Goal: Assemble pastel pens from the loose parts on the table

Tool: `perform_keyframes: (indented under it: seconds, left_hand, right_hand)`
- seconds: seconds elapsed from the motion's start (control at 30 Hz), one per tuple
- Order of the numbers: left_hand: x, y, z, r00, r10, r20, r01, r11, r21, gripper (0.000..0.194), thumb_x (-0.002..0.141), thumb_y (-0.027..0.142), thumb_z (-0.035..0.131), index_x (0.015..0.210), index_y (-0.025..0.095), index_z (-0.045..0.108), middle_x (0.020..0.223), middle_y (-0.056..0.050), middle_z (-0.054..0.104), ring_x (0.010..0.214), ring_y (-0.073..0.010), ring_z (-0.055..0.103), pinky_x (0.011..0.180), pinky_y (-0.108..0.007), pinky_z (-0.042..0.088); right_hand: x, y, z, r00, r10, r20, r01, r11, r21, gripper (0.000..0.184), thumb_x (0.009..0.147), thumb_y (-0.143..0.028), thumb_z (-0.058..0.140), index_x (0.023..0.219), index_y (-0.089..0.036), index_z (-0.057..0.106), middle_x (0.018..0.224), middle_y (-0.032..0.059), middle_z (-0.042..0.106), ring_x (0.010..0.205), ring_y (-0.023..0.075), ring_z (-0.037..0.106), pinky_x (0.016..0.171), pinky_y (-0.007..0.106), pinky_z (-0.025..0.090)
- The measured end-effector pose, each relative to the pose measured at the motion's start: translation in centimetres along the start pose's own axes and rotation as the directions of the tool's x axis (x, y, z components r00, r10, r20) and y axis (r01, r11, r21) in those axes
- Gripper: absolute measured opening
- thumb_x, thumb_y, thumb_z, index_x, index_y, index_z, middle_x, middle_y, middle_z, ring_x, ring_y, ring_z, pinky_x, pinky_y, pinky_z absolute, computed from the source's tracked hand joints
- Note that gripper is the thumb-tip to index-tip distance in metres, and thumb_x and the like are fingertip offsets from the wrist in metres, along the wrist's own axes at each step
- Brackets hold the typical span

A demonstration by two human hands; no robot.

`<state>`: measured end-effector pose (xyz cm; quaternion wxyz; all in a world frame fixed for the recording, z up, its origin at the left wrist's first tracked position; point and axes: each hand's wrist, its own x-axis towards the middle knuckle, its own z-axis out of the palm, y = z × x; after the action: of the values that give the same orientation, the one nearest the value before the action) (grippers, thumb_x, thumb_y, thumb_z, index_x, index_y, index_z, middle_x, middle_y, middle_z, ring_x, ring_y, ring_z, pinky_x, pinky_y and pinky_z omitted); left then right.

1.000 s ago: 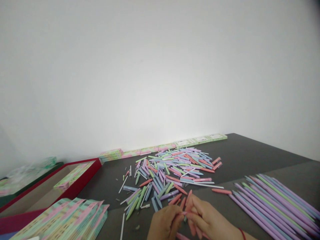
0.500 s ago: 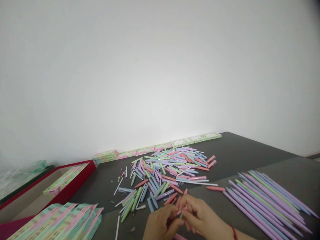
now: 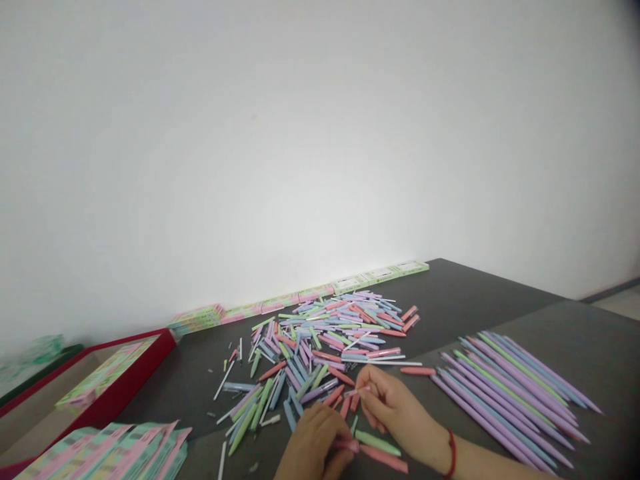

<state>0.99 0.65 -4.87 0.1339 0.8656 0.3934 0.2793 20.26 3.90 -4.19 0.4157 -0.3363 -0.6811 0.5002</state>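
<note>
Near the front of the dark table, my left hand (image 3: 314, 440) is closed around a pink pen part (image 3: 346, 445), whose end pokes out past the fingertips. My right hand (image 3: 393, 407), with a red cord at the wrist, pinches a small pink piece (image 3: 365, 389) between thumb and fingers, at the near edge of the pile. The two hands are apart. Below the right hand lie a light green pen barrel (image 3: 377, 442) and a pink barrel (image 3: 384, 459). Just beyond the hands spreads a pile of loose pastel pen parts (image 3: 325, 333) with white refills among them.
A neat row of long pastel pens (image 3: 510, 400) lies at the right. On the left are a red box (image 3: 140, 377) with printed cartons inside and a fan of printed packs (image 3: 115, 453). Flat cartons (image 3: 350, 283) line the wall edge.
My hands were together on a small pink part and have now separated, the right moving away from the left. The green and pink barrels below show more fully. The view has shifted slightly.
</note>
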Motion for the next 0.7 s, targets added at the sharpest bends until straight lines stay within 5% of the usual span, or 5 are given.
perform_keyframes:
  seconds: [0.1,0.2,0.37,0.7]
  left_hand:
    - [-0.2,0.0,-0.7,0.969,-0.211,-0.128,0.183,0.962,-0.203,0.008,0.085,0.018,0.051,0.085,0.021,0.059,0.082,-0.003,0.064,0.078,-0.0173,0.060,0.071,-0.026,0.048]
    - [-0.2,-0.2,-0.6,0.932,-0.289,-0.217,0.209,0.922,-0.327,0.006,0.084,0.023,0.053,0.084,0.021,0.059,0.080,-0.001,0.062,0.074,-0.0161,0.061,0.070,-0.025,0.049]
    - [-0.4,-0.7,0.3,0.924,-0.239,-0.299,0.151,0.945,-0.290,0.005,0.082,0.024,0.057,0.080,0.021,0.061,0.077,-0.001,0.062,0.071,-0.0160,0.060,0.067,-0.025,0.050]
    - [-0.5,-0.9,1.0,0.933,-0.130,-0.335,0.083,0.985,-0.152,0.006,0.084,0.023,0.054,0.082,0.022,0.060,0.076,-0.001,0.063,0.071,-0.0157,0.061,0.065,-0.023,0.050]
  right_hand:
    - [-0.3,-0.3,0.0,1.000,-0.018,0.022,0.020,0.992,-0.128,0.017,0.093,-0.033,0.042,0.083,-0.020,0.047,0.054,-0.0093,0.042,0.044,0.0086,0.035,0.044,0.019,0.026]
    - [-0.6,-0.8,-0.2,0.994,-0.102,0.042,0.110,0.942,-0.319,0.016,0.093,-0.029,0.041,0.081,-0.020,0.048,0.062,-0.0057,0.049,0.052,0.0102,0.042,0.050,0.021,0.031]
    - [-1.0,-1.6,-0.1,0.976,-0.171,0.138,0.216,0.863,-0.457,0.014,0.093,-0.026,0.039,0.087,-0.021,0.051,0.074,-0.0001,0.062,0.061,0.0130,0.053,0.059,0.022,0.036]
    - [-1.2,-1.5,0.1,0.973,-0.168,0.159,0.228,0.814,-0.534,0.016,0.094,-0.029,0.039,0.094,-0.021,0.053,0.087,0.0041,0.068,0.076,0.0163,0.063,0.066,0.022,0.041]
